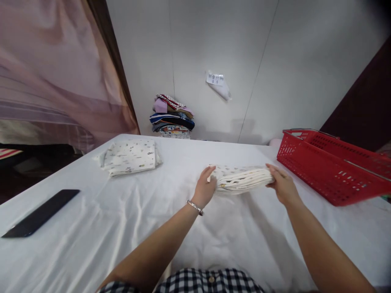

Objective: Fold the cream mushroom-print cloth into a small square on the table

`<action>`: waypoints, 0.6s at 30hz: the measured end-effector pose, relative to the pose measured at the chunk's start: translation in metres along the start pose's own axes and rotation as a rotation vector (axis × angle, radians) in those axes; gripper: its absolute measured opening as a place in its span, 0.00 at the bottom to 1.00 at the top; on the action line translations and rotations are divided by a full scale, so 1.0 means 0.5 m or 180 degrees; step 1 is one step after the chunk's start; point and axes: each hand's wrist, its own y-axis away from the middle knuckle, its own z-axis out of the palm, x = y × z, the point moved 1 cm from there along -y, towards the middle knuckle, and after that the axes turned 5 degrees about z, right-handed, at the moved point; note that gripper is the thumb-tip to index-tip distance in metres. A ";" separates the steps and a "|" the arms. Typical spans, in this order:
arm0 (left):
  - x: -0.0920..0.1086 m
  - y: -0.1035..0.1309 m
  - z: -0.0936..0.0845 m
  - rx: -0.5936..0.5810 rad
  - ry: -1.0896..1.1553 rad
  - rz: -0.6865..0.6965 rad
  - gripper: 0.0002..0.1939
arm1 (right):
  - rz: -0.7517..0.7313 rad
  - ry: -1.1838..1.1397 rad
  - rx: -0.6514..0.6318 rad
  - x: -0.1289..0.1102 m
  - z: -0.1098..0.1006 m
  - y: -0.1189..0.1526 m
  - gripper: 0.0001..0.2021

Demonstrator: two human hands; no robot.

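Observation:
Between my two hands is a thick folded white cloth (242, 181) with small printed motifs, its many layers facing me. My left hand (205, 187), with a silver bracelet at the wrist, grips its left end. At the right end my right hand (283, 185) pinches it between thumb and fingers. The bundle appears slightly raised over the white-covered table (171, 228), casting a shadow. Another folded white cloth (131, 156) with a similar print lies on the table to the left, apart from my hands.
A red plastic basket (332, 171) stands at the right. A flat black object (42, 213) lies near the left edge. Behind the table a stack of folded clothes (172, 118) rises by the wall, which bears a paper note (215, 78). A pinkish curtain (61, 61) hangs at the left.

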 end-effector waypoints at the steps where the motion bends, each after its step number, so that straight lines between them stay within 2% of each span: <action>1: 0.026 0.006 0.000 -0.0203 0.0141 -0.0088 0.17 | -0.0127 -0.0011 0.0055 -0.029 -0.006 0.001 0.22; 3: 0.079 0.019 -0.005 -0.0588 0.0480 -0.0349 0.13 | -0.0275 -0.0057 0.0043 -0.089 -0.016 0.009 0.19; 6: 0.151 0.036 -0.028 -0.1084 0.0965 -0.0449 0.13 | -0.0306 -0.0054 -0.0379 -0.173 -0.027 0.025 0.18; 8: 0.184 0.043 -0.051 -0.1514 0.1255 -0.0439 0.16 | -0.0262 0.0082 -0.0755 -0.217 -0.028 0.026 0.21; 10: 0.196 0.038 -0.075 -0.1938 0.1509 -0.0511 0.18 | -0.0061 0.0289 -0.1058 -0.244 -0.019 0.008 0.24; 12: 0.179 0.016 -0.096 -0.2129 0.1726 -0.0731 0.17 | 0.0336 0.0451 -0.1305 -0.245 0.008 -0.030 0.23; 14: 0.129 -0.025 -0.109 -0.1952 0.1878 -0.1148 0.14 | 0.0802 0.0514 -0.1483 -0.216 0.058 -0.081 0.19; 16: 0.055 -0.073 -0.116 -0.1411 0.1884 -0.1693 0.08 | 0.1158 0.0575 -0.1579 -0.156 0.126 -0.130 0.17; 18: -0.025 -0.116 -0.123 -0.0604 0.1573 -0.2139 0.04 | 0.1237 0.0629 -0.1618 -0.078 0.200 -0.161 0.16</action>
